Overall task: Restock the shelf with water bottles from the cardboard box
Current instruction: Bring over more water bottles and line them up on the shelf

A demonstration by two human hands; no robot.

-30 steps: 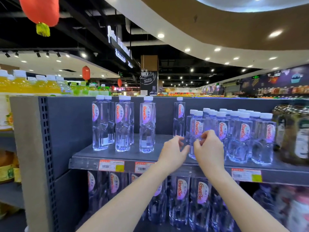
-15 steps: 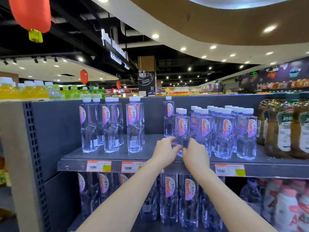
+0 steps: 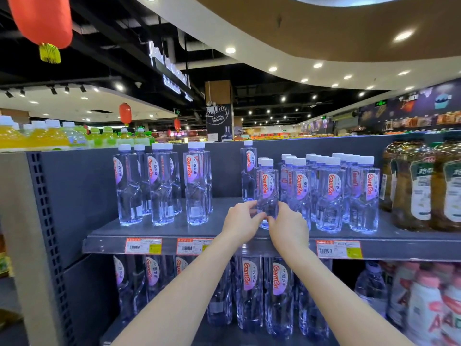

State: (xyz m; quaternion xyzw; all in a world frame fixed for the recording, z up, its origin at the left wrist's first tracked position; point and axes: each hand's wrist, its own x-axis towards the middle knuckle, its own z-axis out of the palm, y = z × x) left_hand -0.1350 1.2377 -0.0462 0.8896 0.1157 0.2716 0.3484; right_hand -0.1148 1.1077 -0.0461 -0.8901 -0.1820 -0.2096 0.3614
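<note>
Fingers of left hand [image 3: 240, 221] and right hand [image 3: 287, 227] curled round base of one small water bottle [image 3: 267, 188], bottle upright on grey shelf [image 3: 159, 229], packed bottle rows just right.

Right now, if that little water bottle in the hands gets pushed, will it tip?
Probably tippy: the little water bottle is tall and narrow. It looks full, so likely heavy. Left hand and right hand gripping low should steady it.

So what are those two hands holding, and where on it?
A small Ganten water bottle standing on the shelf. The left hand and right hand grip its lower body near the base, one on each side.
</note>
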